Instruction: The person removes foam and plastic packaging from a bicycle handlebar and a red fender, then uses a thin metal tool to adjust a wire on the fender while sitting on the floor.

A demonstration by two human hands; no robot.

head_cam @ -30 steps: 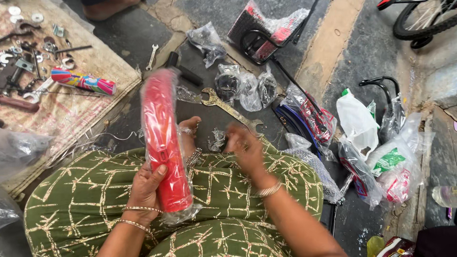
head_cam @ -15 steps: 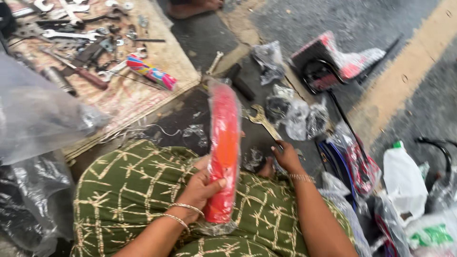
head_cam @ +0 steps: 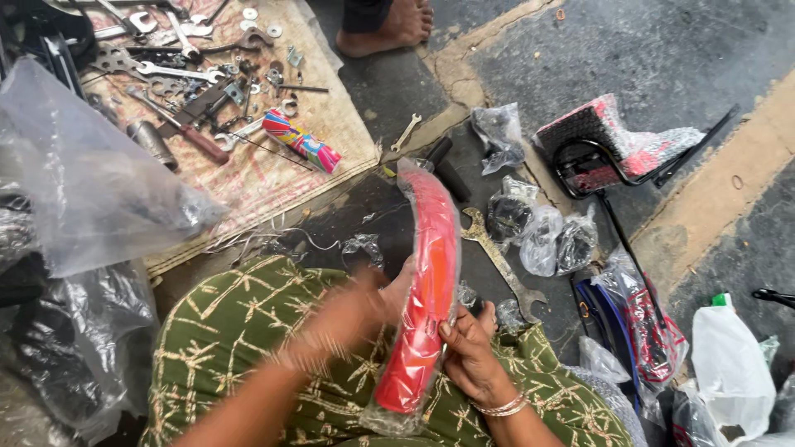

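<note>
Red fender [head_cam: 426, 290], curved and wrapped in clear plastic, sits upright over the person's lap in the head view, both hands on it. Right hand [head_cam: 468, 352] is closed around its lower right edge, thumb pressed on the wrap. Left hand [head_cam: 364, 302] is blurred, but looks pressed against the left side; can't tell how tight the fingers are. Wrap looks fully on, top end crumpled and bottom end loose, so nothing's unpacked yet as far as it shows.

Room is tight. A big spanner [head_cam: 501, 265] lies on the floor just right of the fender, with bagged black parts [head_cam: 538, 236] beyond it. A mat of tools [head_cam: 199, 91] sits up left, a large clear plastic bag [head_cam: 83, 178] crowds the left side, and a bare foot [head_cam: 389, 25] stands at the top. Only open patch is the dark floor right ahead of the knees.
</note>
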